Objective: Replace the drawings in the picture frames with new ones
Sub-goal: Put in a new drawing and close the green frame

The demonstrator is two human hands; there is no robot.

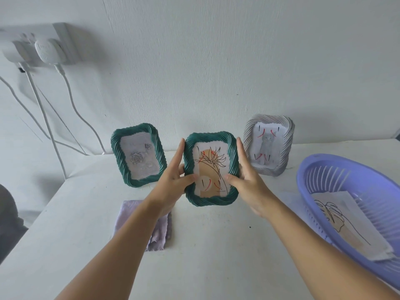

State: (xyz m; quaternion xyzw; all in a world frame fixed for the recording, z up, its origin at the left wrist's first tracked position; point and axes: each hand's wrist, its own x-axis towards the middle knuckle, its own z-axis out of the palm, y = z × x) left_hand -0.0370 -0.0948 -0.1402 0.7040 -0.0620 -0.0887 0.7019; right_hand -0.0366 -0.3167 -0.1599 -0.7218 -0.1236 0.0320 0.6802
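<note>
Both hands gripped the green frame (211, 168) between them, left hand (173, 180) on its left edge, right hand (249, 182) on its right. Thumbs pressed its flower drawing (213, 172).

Glossy ribbed green frame (211, 169), paper drawing (213, 172); at 3 o'clock, smooth slotted plastic basket (307, 176); matt cloth (160, 232).

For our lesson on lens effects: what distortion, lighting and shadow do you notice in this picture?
Head view: wide-angle bending stretches the forearms and purple basket at the edges; light is soft and even, without glare; faint shadows sit beside the held green frame.
</note>
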